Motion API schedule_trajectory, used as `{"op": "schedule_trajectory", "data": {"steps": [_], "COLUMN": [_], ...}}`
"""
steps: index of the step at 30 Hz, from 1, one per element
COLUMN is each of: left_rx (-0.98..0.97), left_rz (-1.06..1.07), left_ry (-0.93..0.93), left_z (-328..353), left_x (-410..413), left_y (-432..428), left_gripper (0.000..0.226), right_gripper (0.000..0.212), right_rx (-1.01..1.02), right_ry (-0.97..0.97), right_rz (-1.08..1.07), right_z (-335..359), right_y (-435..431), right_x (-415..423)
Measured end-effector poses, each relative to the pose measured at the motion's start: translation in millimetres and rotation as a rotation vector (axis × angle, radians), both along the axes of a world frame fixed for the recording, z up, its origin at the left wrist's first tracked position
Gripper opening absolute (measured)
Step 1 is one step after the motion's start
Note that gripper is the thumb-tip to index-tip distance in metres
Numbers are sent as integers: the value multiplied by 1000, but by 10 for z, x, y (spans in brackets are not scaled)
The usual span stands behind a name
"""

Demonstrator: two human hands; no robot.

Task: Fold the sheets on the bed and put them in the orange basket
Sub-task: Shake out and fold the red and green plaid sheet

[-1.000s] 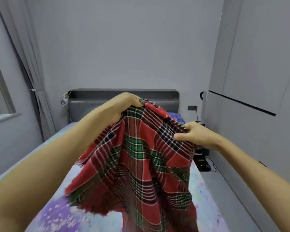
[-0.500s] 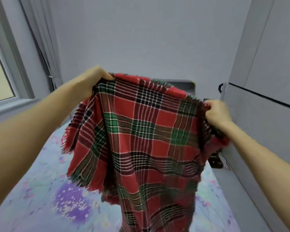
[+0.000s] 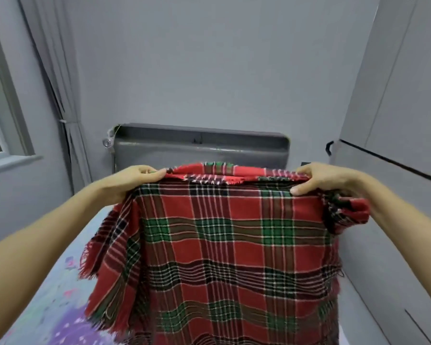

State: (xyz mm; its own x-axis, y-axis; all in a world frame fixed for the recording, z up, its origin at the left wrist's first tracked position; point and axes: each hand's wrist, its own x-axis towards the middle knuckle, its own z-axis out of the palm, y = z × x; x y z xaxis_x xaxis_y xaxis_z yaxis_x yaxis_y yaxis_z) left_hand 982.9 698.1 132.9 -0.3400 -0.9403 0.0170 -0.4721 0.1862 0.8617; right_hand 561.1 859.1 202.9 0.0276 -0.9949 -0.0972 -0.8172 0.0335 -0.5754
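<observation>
Now plaid sheet (image 3: 234, 245) stretched wider, left hand (image 3: 132, 181), right hand (image 3: 321, 179)

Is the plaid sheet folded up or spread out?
Spread out: plaid sheet hangs between the left hand and right hand, each gripping its top edge. Edge looks doubled.

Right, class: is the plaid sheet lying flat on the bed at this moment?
No: the left hand and the right hand grip the plaid sheet by its top edge, holding it up so it hangs down.
</observation>
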Motion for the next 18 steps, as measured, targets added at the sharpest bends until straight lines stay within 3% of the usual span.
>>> {"op": "schedule_trajectory", "data": {"steps": [2, 4, 5, 7, 10, 13, 15, 18], "left_rx": [-19, -90, -142, -265, -701, -1168, -1387, -1536], "left_rz": [12, -38, -46, 101, 386, 581, 659, 663], "left_ry": [-18, -124, -200, -313, -157, 31, 120, 113], "left_z": [17, -101, -118, -47, 1006, 2602, 3469, 3986], "left_x": [-86, -199, -272, -453, -721, -781, -789, -673], "left_y": [76, 9, -118, -343, -1032, -1335, -1354, -1237], "left_gripper": [72, 44, 31, 34, 52, 64, 65, 67], "right_gripper": [29, 18, 24, 37, 29, 32, 36, 29], "right_rx": [48, 20, -32, -178, -758, -1245, -1414, -1486], "right_ry": [68, 267, 365, 513, 446, 486, 584, 773], "right_rz": [0, -64, -111, -231, -432, -604, -700, -700], "right_z": [-141, -430, -535, -625, 340, 1722, 2469, 3017], "right_y": [-258, -578, -822, -1276, -1919, -1932, -1768, -1550], "right_x": [40, 130, 144, 203, 146, 166, 126, -31]}}
